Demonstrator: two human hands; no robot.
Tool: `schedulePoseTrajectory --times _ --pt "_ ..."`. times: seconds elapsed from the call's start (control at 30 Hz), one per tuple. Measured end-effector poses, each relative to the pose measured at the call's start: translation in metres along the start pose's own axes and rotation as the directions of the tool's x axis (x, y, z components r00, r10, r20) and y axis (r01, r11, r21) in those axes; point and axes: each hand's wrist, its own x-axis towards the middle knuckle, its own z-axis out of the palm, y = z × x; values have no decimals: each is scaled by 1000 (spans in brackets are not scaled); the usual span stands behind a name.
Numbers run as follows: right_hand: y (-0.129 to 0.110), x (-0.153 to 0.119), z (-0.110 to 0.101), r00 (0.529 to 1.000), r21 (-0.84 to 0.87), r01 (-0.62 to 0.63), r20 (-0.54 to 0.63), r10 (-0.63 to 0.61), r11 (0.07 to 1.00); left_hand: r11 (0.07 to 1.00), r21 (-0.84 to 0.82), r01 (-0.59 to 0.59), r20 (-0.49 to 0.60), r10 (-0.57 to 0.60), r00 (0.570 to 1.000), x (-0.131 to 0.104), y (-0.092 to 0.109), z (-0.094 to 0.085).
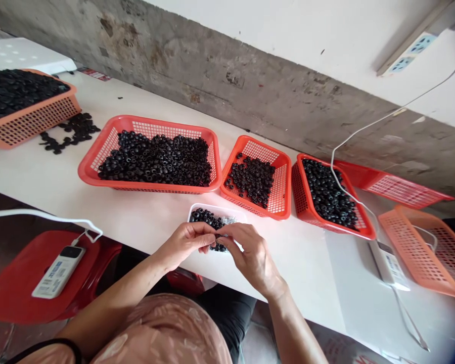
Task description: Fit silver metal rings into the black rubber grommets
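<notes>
My left hand (191, 240) and my right hand (246, 253) meet fingertip to fingertip above a small white tray (191, 208). Both are closed in a pinch around something small and dark, mostly covered by the fingers, so its kind cannot be made out. In the tray lie small round black parts (205, 216), some with holes, beside a heap of tiny silvery pieces (229, 220). Behind the tray stands a wide red basket (148, 186) holding many black ring-like parts (159, 156). A smaller red basket (282, 189) to its right has fewer black parts (254, 179).
A third red basket (301, 189) of black parts stands right, crossed by a white cable (349, 139). An orange basket (417, 253) lies beside a white power strip (392, 268). At far left, another orange basket (34, 119) is heaped with flat black pieces. A red stool (15, 283) holds a white device (58, 273).
</notes>
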Motion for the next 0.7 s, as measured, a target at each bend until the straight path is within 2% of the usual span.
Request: schedulePoseTrajectory --times 0.17,0.23,0.3,0.43,0.57,0.7 --pt "1 1 -3 995 -22 100 15 -99 995 1000 20 4 14 -4 1000 0 1 -1" --pt "1 1 -3 995 -32 102 23 -101 994 1000 8 13 9 -13 1000 1 1 -1" --pt "0 -1 -2 998 -44 53 18 -52 998 1000 -14 22 -11 -22 1000 1 0 -1" --pt "-2 -6 3 990 13 -137 -43 137 991 998 -53 32 -55 -35 998 1 -4 -3" --pt "-5 -7 7 960 133 -276 3 278 952 997 -83 -1 -75 -5 997 0 -5 -2" --pt "-8 -4 10 942 191 -334 32 335 923 990 -127 -67 -120 52 991 0 -5 2"
